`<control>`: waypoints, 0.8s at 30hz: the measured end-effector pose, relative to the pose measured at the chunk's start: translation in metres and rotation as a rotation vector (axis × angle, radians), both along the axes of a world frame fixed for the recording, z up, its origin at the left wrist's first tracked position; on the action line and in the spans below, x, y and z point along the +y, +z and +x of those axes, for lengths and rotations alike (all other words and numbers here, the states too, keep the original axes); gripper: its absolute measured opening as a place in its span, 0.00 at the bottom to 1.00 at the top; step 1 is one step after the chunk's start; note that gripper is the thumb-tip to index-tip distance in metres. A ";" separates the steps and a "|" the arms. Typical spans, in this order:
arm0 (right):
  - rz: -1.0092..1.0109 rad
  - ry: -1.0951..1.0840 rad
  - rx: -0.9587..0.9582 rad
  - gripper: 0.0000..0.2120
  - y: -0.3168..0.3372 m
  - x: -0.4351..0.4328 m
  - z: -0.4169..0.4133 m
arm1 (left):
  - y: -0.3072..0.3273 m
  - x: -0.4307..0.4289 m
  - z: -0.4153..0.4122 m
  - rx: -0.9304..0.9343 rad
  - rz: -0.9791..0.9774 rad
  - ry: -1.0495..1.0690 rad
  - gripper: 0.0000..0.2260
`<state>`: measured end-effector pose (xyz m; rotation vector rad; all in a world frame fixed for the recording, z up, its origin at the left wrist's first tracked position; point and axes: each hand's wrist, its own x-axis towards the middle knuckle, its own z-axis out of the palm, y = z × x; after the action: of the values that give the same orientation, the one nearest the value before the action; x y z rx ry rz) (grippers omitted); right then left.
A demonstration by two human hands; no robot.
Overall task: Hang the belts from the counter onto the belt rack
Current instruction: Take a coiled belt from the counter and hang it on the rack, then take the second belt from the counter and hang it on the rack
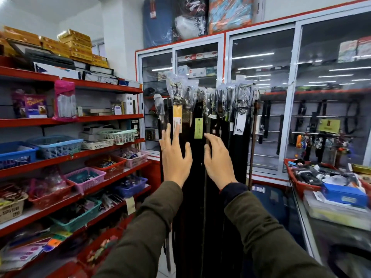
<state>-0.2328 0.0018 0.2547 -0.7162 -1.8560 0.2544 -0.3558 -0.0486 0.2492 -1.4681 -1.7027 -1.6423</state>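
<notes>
Several dark belts [197, 177] hang side by side from the belt rack [224, 91] straight ahead, their buckles wrapped in clear plastic, with yellow, green and white tags. My left hand [175, 155] is raised in front of the hanging belts, fingers spread, holding nothing, just below the yellow tag [177, 118]. My right hand [217, 159] is beside it, fingers curled against a thin brown belt [205, 187] near the green tag [198, 128]; a firm grip on it cannot be made out. The counter [313, 233] stands at the right.
Red shelves [80, 153] with plastic baskets of small goods fill the left. Glass-door cabinets [261, 97] stand behind the rack. On the counter sit a red tray [295, 179] of packaged items, a blue box [344, 195] and a clear container [331, 213].
</notes>
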 end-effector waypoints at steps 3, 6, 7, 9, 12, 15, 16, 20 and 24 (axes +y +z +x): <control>0.080 -0.193 -0.109 0.23 -0.042 0.000 0.033 | -0.039 -0.003 0.025 0.145 -0.048 0.073 0.27; 0.108 -0.340 -0.217 0.25 -0.078 -0.007 0.070 | -0.076 -0.005 0.055 0.201 -0.123 0.024 0.27; 0.093 -0.373 -0.240 0.25 -0.089 -0.010 0.083 | -0.089 -0.006 0.067 0.209 -0.145 0.000 0.27; 0.067 -0.427 -0.282 0.25 -0.109 -0.017 0.106 | -0.111 -0.006 0.089 0.219 -0.183 -0.047 0.27; 0.018 -0.526 -0.374 0.25 -0.139 -0.027 0.142 | -0.141 -0.005 0.123 0.222 -0.252 -0.126 0.27; -0.043 -0.605 -0.419 0.26 -0.166 -0.041 0.178 | -0.169 -0.010 0.160 0.239 -0.302 -0.217 0.27; -0.066 -0.634 -0.435 0.26 -0.176 -0.047 0.191 | -0.179 -0.012 0.172 0.251 -0.318 -0.252 0.27; -0.219 -0.684 -0.460 0.27 -0.213 -0.072 0.243 | -0.213 -0.018 0.216 0.295 -0.386 -0.396 0.27; -0.430 -0.707 -0.491 0.31 -0.246 -0.097 0.293 | -0.237 -0.023 0.253 0.265 -0.509 -0.580 0.28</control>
<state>0.0599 -0.0951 0.0090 -1.8051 -1.8731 0.0061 -0.1025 -0.0716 0.0117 -2.4845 -1.7120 -1.1930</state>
